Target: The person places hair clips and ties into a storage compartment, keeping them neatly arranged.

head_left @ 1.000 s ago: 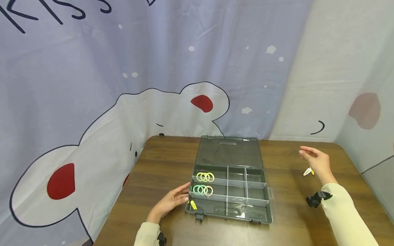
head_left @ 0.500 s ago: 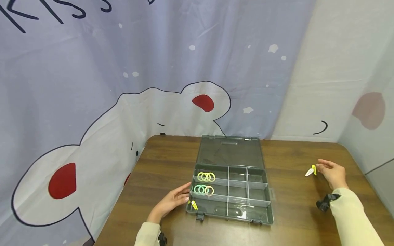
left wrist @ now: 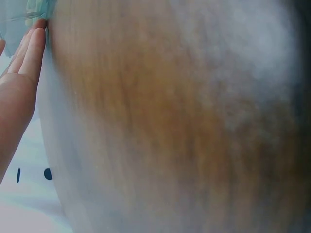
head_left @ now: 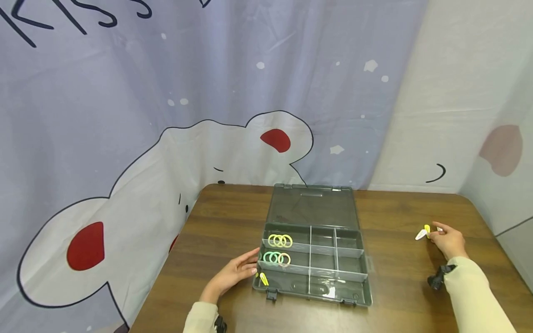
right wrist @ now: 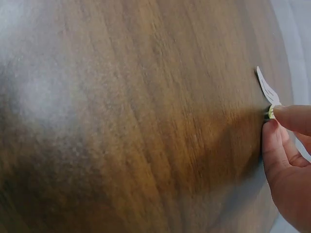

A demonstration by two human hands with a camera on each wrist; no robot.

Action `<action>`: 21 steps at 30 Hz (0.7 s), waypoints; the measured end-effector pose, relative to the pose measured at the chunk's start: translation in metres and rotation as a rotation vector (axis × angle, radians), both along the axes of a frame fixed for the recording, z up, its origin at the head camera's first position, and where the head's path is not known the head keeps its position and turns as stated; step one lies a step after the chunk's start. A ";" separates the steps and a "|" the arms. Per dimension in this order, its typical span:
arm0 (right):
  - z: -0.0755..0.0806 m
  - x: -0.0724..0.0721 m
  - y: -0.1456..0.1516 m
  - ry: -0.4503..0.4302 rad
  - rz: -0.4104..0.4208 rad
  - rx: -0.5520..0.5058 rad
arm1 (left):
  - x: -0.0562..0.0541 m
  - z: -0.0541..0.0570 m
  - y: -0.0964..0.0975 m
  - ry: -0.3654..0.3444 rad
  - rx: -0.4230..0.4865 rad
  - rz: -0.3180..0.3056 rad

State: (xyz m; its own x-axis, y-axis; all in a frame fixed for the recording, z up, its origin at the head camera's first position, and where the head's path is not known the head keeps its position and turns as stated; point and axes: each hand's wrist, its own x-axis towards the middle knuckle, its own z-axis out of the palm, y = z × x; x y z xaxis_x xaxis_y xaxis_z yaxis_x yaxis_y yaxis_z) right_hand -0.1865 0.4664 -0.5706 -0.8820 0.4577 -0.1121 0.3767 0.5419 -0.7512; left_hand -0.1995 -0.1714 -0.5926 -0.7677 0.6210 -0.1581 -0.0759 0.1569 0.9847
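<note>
My right hand pinches a yellow hair clip between thumb and fingertips, low over the table at the right. A white hair clip lies just left of it, and a bit of white shows behind the fingers. My left hand has its fingers extended, fingertips at the left wall of a grey divided box whose lid is folded back. Yellow rings lie in its back left compartment, green and pale rings in the middle left one. A yellow hair clip lies in the front left compartment.
The wooden table runs back to a printed curtain along its far and left sides. Thin clear dividers split the box. Its front latches stick out toward me.
My right hand has moved right and down to the table beside the clips, and its fingers have closed on the yellow one. The left hand has stayed at the box.
</note>
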 end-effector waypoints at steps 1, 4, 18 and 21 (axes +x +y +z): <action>-0.001 -0.001 0.000 0.001 0.007 0.025 | 0.000 0.000 0.000 0.000 0.001 0.002; -0.002 -0.003 0.000 0.006 0.031 0.090 | 0.000 0.000 -0.001 -0.003 -0.007 0.003; -0.011 -0.004 -0.002 0.051 0.035 0.133 | -0.001 0.000 0.000 0.001 0.004 -0.015; -0.017 -0.004 -0.004 0.100 0.001 0.159 | -0.001 0.000 -0.001 -0.001 0.006 -0.011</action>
